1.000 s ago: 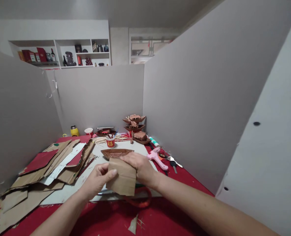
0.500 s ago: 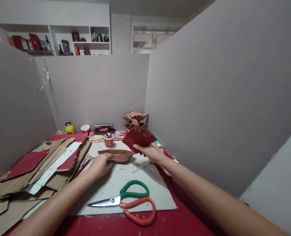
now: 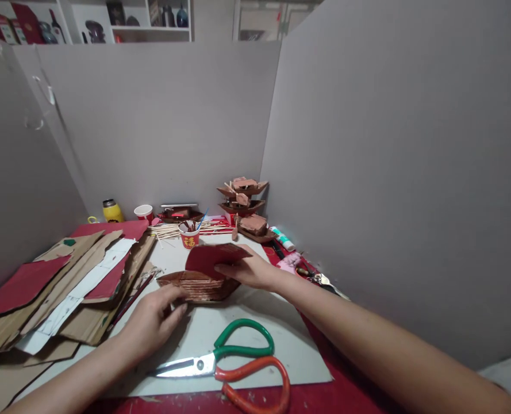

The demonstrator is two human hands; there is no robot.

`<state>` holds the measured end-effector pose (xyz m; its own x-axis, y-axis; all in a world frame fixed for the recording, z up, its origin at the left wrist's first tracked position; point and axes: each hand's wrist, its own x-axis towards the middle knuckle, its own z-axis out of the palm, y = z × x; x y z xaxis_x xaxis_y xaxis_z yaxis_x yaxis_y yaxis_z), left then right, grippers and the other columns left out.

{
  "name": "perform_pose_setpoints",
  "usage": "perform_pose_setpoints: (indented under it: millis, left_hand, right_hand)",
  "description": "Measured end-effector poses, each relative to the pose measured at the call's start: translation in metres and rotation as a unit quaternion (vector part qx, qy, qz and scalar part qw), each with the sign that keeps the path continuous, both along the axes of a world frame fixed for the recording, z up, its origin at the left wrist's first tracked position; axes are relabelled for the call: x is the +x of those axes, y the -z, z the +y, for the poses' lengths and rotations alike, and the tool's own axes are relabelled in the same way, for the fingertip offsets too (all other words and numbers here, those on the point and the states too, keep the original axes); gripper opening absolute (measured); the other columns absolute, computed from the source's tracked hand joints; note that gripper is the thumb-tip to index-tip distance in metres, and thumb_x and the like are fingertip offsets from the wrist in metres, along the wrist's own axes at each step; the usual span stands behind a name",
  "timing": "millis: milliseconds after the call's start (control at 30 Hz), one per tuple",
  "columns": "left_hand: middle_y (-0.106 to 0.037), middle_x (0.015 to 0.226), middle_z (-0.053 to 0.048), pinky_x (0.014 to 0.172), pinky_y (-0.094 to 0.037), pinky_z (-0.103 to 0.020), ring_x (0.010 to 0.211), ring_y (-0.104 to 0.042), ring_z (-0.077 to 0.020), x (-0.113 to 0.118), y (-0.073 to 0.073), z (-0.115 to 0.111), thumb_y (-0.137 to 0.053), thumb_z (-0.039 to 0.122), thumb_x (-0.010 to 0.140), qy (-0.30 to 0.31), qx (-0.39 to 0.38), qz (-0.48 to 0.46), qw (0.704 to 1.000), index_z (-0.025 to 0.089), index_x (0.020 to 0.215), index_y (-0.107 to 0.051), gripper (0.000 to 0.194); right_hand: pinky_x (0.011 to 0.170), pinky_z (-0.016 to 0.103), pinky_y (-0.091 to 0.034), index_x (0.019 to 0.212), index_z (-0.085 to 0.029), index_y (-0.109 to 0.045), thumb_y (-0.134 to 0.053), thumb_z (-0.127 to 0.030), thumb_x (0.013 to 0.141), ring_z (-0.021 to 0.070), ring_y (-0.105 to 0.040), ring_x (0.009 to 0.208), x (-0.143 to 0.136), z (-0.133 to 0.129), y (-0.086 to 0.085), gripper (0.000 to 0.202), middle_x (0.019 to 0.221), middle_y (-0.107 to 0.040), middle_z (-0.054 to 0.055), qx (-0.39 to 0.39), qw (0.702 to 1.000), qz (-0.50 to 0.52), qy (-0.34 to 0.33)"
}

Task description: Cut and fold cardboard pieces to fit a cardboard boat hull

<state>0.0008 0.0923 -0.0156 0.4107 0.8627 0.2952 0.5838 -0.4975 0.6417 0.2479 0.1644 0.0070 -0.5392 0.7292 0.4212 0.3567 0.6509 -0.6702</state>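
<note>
Cardboard, thin and ribbed, makes up the small boat hull [image 3: 197,285] that sits on the grey cutting board [image 3: 281,351] in the middle of the desk [image 3: 350,397]. It looks light and fairly stiff along its length, but the layered walls would likely crush or come apart under a hard pinch, so the safer hold is at its two pointed ends or flat under the bottom. The left hand [image 3: 152,322] lies at the near left end of the hull, fingers loosely curled against it rather than clamped. The right hand [image 3: 249,269] pinches a red card piece [image 3: 214,257] between thumb and fingers and holds it over the hull's far rim, touching or just above it; which, I cannot tell. That card seems light and bendable, best gripped near an edge. Scissors [image 3: 233,362] with green and orange handles lie near, just beside the left hand. Cardboard sheets [image 3: 61,287] are piled at the left.
</note>
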Motion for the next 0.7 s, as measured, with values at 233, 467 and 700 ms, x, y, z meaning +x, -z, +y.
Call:
perform_pose_setpoints:
  millis: [233,467,700]
  left_hand:
    - [-0.068,0.068,-0.005,0.04,-0.044,-0.022,0.042,-0.054,-0.0125,-0.002,-0.033,0.019,-0.061,0.053,0.078,-0.101,-0.315,-0.386,0.861,0.022,0.08,-0.05,0.033]
    - [-0.071,0.072,-0.007,0.043,-0.049,-0.021,0.046,-0.06,-0.0121,0.012,-0.052,0.021,-0.068,0.036,0.079,-0.069,-0.404,-0.38,0.829,0.021,0.123,-0.044,0.053]
    - [-0.058,0.063,0.004,0.046,-0.049,-0.016,0.046,-0.051,-0.0053,0.006,-0.058,0.037,-0.076,0.019,0.072,-0.045,-0.44,-0.387,0.809,0.018,0.118,-0.055,0.051]
  right_hand:
    - [0.063,0.024,-0.041,0.079,-0.017,-0.063,-0.054,-0.021,0.083,0.0155,-0.055,0.068,-0.012,0.007,-0.005,0.011,0.073,-0.063,0.001,0.057,0.994,-0.086,-0.029]
    - [0.061,0.022,-0.038,0.08,-0.017,-0.063,-0.058,-0.016,0.08,0.0151,-0.055,0.067,-0.016,0.02,-0.007,0.004,0.075,-0.064,0.002,0.073,0.985,-0.149,-0.04]
    - [0.063,0.023,-0.041,0.081,-0.015,-0.065,-0.063,-0.007,0.07,0.0169,-0.06,0.072,-0.014,0.028,-0.007,0.013,0.08,-0.068,0.004,0.058,0.98,-0.175,-0.07]
